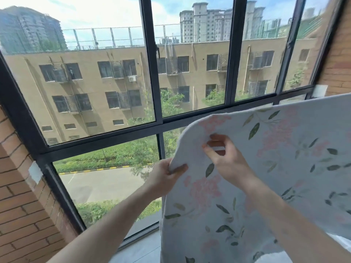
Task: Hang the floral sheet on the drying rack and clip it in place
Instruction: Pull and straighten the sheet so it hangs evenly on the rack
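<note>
Dark-framed window (152,73) behind; both hands pinch floral sheet (284,149).

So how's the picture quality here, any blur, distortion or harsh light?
Head view: bright daylight through the window, no harsh glare; wide-angle lens bends the frame bars and brick wall at the edges; floral sheet, left hand and right hand slightly soft; distant towers hazy.
</note>
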Motion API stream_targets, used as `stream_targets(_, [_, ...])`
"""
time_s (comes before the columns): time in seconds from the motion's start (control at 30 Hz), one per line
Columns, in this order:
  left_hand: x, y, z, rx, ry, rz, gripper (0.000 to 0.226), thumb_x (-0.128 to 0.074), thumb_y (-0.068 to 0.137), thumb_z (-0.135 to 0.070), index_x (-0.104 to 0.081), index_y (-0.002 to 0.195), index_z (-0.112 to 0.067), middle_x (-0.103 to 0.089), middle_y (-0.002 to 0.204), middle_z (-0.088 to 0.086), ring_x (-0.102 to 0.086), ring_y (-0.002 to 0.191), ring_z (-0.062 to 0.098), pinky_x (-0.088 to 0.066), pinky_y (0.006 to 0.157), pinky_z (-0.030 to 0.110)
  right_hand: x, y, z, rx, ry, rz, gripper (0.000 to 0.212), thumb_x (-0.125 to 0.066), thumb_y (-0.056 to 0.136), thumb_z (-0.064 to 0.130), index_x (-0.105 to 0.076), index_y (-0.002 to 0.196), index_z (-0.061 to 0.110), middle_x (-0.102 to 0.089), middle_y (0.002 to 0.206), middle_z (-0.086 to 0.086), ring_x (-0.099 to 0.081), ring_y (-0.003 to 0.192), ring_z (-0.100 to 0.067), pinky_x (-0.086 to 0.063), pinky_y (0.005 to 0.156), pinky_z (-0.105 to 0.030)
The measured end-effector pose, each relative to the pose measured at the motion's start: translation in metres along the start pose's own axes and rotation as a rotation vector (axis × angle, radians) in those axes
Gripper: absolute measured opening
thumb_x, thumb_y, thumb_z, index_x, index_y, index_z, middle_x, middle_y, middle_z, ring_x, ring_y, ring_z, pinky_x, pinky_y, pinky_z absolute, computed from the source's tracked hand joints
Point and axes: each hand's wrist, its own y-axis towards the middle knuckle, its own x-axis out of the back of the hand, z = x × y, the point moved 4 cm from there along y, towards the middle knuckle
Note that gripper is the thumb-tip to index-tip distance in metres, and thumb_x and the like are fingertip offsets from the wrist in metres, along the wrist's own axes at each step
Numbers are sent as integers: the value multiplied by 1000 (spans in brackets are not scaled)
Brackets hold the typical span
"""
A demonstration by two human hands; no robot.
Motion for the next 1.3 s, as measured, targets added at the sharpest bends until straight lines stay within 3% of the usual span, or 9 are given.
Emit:
stream_targets(0.13, [-7, -11, -13, -159, 78, 47, 29, -69, 97, -33, -62, 74, -17, -64, 67, -1, -53, 55, 9, -38, 50, 20, -6, -13, 25, 34, -58, -170, 46, -71, 85, 61, -57, 116, 31, -67, 106, 18, -62, 95, 9, -47, 75, -10])
stream_targets(0.27, [-17, -30, -28, -262, 111, 57, 32, -69, 95, -33, -56, 67, -23, -59, 62, -6, -45, 52, 7, -32, 48, 22, 3, -32, 40, 55, -83, -237, 57, -74, 78, 68, -60, 114, 27, -69, 101, 13, -66, 92, 1, -57, 85, -29])
stream_targets(0.57, [-52, -96, -74, -347, 113, 84, 46, -70, 95, -36, -42, 59, -30, -48, 51, -13, -43, 44, 7, -25, 45, 20, 35, -93, 54, 13, -81, -312, 41, -73, 75, 53, -58, 104, 29, -68, 100, 0, -70, 96, -23, -61, 83, -55])
stream_targets(0.83, [-96, -151, -124, -424, 147, 175, 40, -64, 97, -44, -60, 71, -15, -62, 60, 0, -56, 52, 21, -46, 52, 37, 91, -164, 64, -9, -114, -324, 32, -65, 81, 40, -56, 105, 21, -64, 98, -5, -69, 94, -26, -63, 81, -52])
stream_targets(1.07, [-129, -195, -148, -428, 150, 235, 45, -61, 96, -47, -56, 66, -13, -60, 59, 4, -54, 53, 25, -45, 51, 41, 123, -219, 62, -44, -221, -411, 36, -74, 83, 48, -57, 104, 23, -66, 90, 3, -66, 76, -5, -63, 77, -46])
stream_targets(1.2, [-133, -206, -151, -424, 120, 271, 45, -60, 94, -47, -53, 65, -14, -57, 55, 2, -53, 50, 25, -43, 47, 40, 127, -234, 64, -56, -245, -458, 37, -74, 81, 50, -57, 103, 26, -66, 90, 4, -67, 82, -14, -62, 76, -49])
stream_targets(1.3, [-127, -205, -148, -435, 127, 318, 43, -59, 89, -52, -52, 68, -16, -58, 57, -1, -56, 52, 23, -47, 48, 41, 122, -242, 71, -19, -307, -546, 41, -79, 83, 50, -55, 103, 23, -64, 91, 6, -64, 82, -11, -60, 73, -36])
